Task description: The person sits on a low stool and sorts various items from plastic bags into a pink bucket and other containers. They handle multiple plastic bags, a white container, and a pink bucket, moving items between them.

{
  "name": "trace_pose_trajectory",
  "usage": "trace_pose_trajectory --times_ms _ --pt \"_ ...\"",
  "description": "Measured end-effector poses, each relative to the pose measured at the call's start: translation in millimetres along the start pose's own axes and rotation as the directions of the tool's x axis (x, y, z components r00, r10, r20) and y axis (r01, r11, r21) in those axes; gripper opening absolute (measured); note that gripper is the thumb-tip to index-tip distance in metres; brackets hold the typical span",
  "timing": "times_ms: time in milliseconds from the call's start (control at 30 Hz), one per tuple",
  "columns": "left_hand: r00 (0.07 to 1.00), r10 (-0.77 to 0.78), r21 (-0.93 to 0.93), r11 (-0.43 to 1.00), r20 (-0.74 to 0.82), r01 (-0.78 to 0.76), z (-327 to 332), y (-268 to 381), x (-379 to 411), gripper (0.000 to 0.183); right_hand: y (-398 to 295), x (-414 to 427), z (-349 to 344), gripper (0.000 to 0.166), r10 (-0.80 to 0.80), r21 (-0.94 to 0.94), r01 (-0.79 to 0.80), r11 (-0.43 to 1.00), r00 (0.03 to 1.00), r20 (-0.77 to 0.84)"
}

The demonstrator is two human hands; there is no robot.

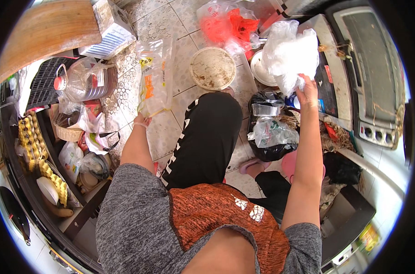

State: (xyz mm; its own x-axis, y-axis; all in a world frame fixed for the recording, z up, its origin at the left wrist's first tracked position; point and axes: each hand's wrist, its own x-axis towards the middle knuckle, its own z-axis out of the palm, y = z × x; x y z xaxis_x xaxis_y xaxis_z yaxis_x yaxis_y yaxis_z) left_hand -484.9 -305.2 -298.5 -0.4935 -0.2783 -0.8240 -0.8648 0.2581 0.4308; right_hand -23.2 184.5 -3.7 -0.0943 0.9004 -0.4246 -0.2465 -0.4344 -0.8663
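Note:
My left hand (143,120) grips the near end of a clear plastic bag (156,78) with orange and yellow print, which hangs or lies over the tiled floor. At the right, my right hand (307,91) holds up a bunched white plastic bag (291,51). Below that hand, a black bin bag (277,152) contains a clear plastic tray (266,110) and a crumpled translucent bag (276,132). A round, stained lid (213,68) sits in front of my knee, and red and white plastic bags (228,25) lie beyond it.
On the left, a low cabinet holds yellow egg trays (31,140), a wicker basket (67,133) and bags. A large plastic jug (87,80) stands near a cardboard box (111,34). At right are an oven (368,75), a pink bucket (289,164) and a white round lid (262,68).

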Motion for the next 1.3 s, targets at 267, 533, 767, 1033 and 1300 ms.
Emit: trace_pose_trajectory --times_ms 267,533,767,1033,1300 --pt "0.191 0.969 0.118 0.174 0.159 -0.978 164 101 -132 0.033 7 78 65 0.035 -0.414 -0.142 0.435 0.889 0.897 0.155" --pt "-0.445 0.453 -0.051 -0.654 0.773 -0.755 438 145 -333 0.043 62 150 126 0.028 -0.676 -0.510 0.622 0.594 0.730 0.103" --pt "-0.519 0.448 0.056 -0.793 0.728 -0.606 542 166 -344 0.061 80 166 140 0.033 -0.538 -0.788 0.601 -0.133 0.624 0.567" --pt "-0.094 0.508 0.059 -0.277 0.856 -0.959 519 213 -350 0.024 102 168 169 0.043 -0.203 -0.538 0.814 -0.219 0.501 0.841" --pt "-0.317 0.483 -0.373 0.023 0.816 -0.927 434 144 -382 0.023 110 182 258 0.046 0.405 -0.562 0.694 -0.450 0.720 0.564"
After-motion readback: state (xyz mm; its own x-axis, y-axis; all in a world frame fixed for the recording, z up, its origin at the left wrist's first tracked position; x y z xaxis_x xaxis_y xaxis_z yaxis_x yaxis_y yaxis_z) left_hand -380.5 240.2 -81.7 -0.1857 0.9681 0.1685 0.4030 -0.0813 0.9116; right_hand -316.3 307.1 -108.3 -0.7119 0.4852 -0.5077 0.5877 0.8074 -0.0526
